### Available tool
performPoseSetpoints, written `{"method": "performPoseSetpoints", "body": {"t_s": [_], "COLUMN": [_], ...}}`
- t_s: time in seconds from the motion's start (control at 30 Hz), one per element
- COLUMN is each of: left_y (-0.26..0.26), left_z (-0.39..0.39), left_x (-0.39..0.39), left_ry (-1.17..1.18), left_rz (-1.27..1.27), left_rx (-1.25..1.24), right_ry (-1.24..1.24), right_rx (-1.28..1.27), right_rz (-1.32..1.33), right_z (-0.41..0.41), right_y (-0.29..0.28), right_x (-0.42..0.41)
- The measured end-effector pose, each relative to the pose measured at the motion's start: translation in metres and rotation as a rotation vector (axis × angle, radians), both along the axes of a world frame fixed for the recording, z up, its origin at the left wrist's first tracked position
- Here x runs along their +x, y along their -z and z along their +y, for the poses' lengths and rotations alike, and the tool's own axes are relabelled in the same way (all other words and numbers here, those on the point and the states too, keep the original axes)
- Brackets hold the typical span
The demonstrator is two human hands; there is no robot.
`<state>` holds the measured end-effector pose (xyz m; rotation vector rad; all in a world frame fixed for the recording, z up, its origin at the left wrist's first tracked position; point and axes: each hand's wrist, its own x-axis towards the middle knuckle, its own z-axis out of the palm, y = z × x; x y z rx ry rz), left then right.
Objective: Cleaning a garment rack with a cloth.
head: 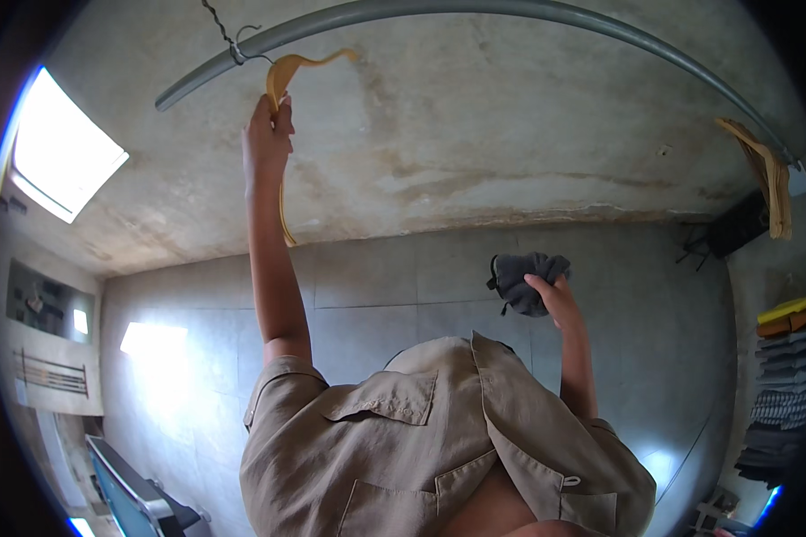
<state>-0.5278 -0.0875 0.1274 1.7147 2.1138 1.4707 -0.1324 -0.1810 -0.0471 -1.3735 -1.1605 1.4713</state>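
My left hand (269,137) is raised and grips a yellowish wooden clothes hanger (281,75) near its middle. The hanger's metal hook is up at a grey metal rail (403,9), beside a twisted wire that loops around the rail; whether the hook rests on the rail, I cannot tell. Lower and to the right, my right hand (556,299) holds a bunched dark grey cloth item (527,282) with a black cord or strap at its left side, thumb on top.
Several wooden hangers (771,178) hang at the rail's right end. Folded clothes (787,376) are stacked at the right, below a dark object (739,225) by the wall. A stained wall (483,134) stands behind the rail. At lower left is a dark-framed panel (134,490).
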Motion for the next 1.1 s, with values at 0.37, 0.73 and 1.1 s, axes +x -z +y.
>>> {"method": "performPoseSetpoints", "body": {"t_s": [0.37,0.73,1.1], "left_y": [0.029,0.137,0.163], "left_z": [0.0,-0.035,-0.046], "left_x": [0.003,0.094,0.157], "left_ry": [0.278,0.822,1.151], "left_rz": [0.071,-0.023,-0.218], "left_rx": [0.135,-0.381,-0.595], "right_ry": [0.466,0.48,-0.185], "right_rx": [0.136,0.824,0.163], "right_rz": [0.147,-0.605,-0.316], "right_z": [-0.01,0.002,0.018], "right_y": [0.005,-0.083,-0.09], "right_x": [-0.001,-0.031,-0.025]}}
